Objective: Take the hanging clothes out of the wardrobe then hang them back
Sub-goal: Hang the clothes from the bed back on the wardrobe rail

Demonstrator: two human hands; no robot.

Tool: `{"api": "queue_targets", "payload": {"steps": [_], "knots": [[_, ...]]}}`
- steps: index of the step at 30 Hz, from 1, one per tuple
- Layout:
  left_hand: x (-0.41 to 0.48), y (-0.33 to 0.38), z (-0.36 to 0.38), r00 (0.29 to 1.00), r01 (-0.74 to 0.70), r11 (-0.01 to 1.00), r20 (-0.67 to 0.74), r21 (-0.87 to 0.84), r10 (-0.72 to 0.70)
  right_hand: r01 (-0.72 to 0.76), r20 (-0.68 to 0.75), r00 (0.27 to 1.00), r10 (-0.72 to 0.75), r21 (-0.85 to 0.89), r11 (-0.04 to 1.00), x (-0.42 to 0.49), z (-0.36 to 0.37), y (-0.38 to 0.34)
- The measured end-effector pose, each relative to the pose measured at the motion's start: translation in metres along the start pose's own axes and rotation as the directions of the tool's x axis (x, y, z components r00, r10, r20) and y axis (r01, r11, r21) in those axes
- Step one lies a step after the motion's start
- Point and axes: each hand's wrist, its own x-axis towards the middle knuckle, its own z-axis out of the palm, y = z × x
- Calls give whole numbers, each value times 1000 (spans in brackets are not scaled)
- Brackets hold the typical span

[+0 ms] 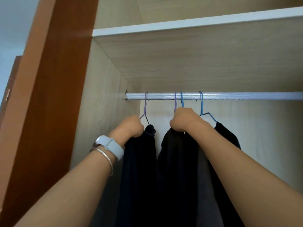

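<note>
4 hangers (202,105) carry dark clothes (177,161) on the rail (246,96), near its left end; the left hand (131,126) grips the first one, the right hand (184,119) clasps the 2 middle ones; if lifted unevenly, a hook could catch and clothes slip off.

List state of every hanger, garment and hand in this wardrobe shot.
left purple hanger, hooked on rail, gripped by left hand
middle hangers, purple and blue, hooked on rail, gripped by right hand
right blue hanger, hooked on rail, not gripped
dark garments, hanging on hangers
</note>
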Motion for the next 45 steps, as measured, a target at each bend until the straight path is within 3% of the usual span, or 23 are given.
{"api": "queue_targets", "payload": {"steps": [2,4,6,11,26,29,31,33,35,37,40,45], "knots": [[1,-3,-1,1000,-11,1000,-2,-7,11,-30,80,996,42,-143,989,1,0,-4],[4,-10,-2,1000,-10,1000,-10,-17,9,-69,163,982,97,-165,984,2,0,-5],[5,-17,-6,1000,-3,1000,-31,-23,2,-116,210,970,119,-28,993,3,1,-6],[9,-28,-17,999,14,999,-49,-43,-16,-110,43,994,102,332,937,4,19,-14],[4,-26,-14,999,14,1000,-30,-26,-15,-55,137,991,-9,459,887,23,47,-46],[7,-27,-11,999,-45,997,-32,-70,42,-21,145,989,-40,396,918,14,37,-46],[9,-23,-10,996,-73,991,-59,-116,67,31,-5,1000,-31,143,989,2,23,-36],[7,-16,-11,997,-61,985,-57,-163,52,-5,-179,984,-18,-130,991,-10,5,-18],[4,-6,-12,998,-54,980,13,-192,58,-118,-197,978,64,-273,955,-19,-10,6],[0,3,-14,995,-61,983,64,-175,74,-178,-108,982,154,-267,947,-25,-14,24],[-2,12,-15,990,-72,982,110,-173,92,-164,0,986,165,-130,978,-23,-6,27],[-2,15,-11,990,-65,982,111,-178,85,-137,-30,990,138,9,990,-22,10,10]]}}
